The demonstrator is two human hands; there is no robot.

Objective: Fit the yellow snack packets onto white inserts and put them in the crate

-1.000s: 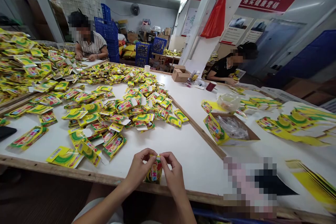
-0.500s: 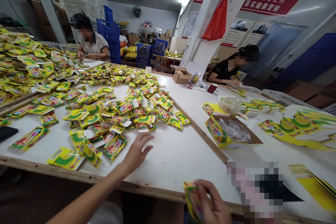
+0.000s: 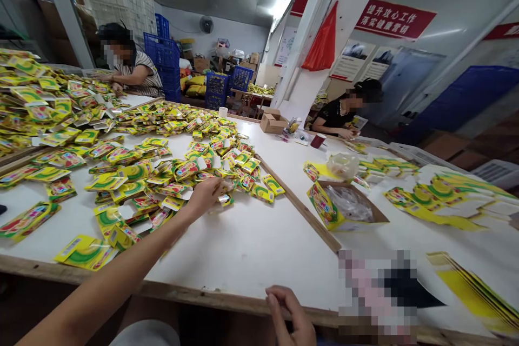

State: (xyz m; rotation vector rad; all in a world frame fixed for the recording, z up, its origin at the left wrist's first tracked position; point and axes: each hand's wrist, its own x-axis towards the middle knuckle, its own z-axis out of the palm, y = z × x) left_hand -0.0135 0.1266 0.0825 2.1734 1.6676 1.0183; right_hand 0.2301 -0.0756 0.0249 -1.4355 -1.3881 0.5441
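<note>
My left hand (image 3: 206, 194) reaches to the near edge of a heap of small printed cartons (image 3: 138, 173), flat and yellow, green and red. Its fingers are closed on one small carton (image 3: 225, 201) there, partly hidden by the hand. Low in the view, at the wooden front edge of the table, my right hand (image 3: 291, 318) is loosely curled. I see nothing in it, and its thumb and forefinger are slightly apart.
A wooden strip (image 3: 300, 205) divides the white table (image 3: 247, 259). Beyond it stand an open printed box (image 3: 344, 208) with clear plastic bags, and stacked flat yellow cartons (image 3: 474, 292). Two people work at the far side, one at left (image 3: 135, 73), one at right (image 3: 340, 119).
My left hand has gone forward to the heap and closed on a carton. The carton that was in my right hand is out of sight, and that hand has shifted left. The view has turned slightly.
</note>
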